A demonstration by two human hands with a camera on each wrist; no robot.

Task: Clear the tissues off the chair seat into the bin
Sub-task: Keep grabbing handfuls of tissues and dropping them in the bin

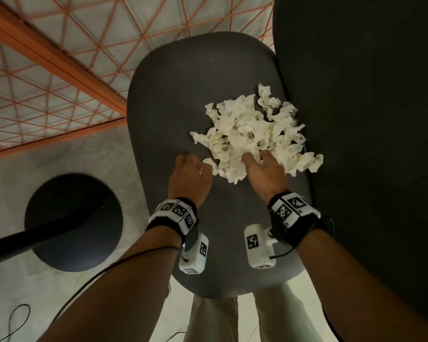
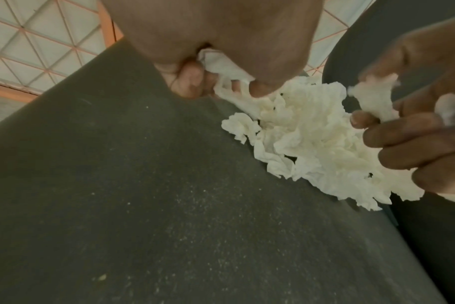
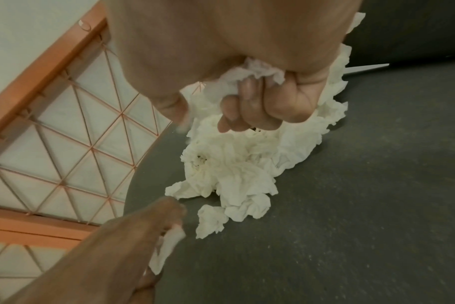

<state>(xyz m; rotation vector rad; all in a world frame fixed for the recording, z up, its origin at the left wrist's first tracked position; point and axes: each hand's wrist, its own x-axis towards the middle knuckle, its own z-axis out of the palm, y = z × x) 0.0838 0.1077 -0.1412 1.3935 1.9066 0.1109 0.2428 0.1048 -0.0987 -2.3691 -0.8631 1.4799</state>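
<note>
A heap of crumpled white tissues (image 1: 247, 129) lies on the dark grey chair seat (image 1: 183, 95), towards its right side by the backrest. My left hand (image 1: 193, 166) sits at the heap's left edge, fingers curled round a small tissue piece (image 2: 221, 65). My right hand (image 1: 260, 161) is dug into the near edge of the heap, and its curled fingers (image 3: 255, 102) grip a bunch of tissue (image 3: 252, 72). In the right wrist view a small loose scrap (image 3: 210, 222) lies apart from the heap (image 3: 234, 164), close to my left hand (image 3: 143, 236).
The tall dark backrest (image 1: 368, 119) rises right of the seat. A round black object (image 1: 72, 223) stands on the grey floor to the left, with a black bar crossing it. An orange-framed grid panel (image 1: 59, 70) runs behind. Cables lie on the floor at lower left.
</note>
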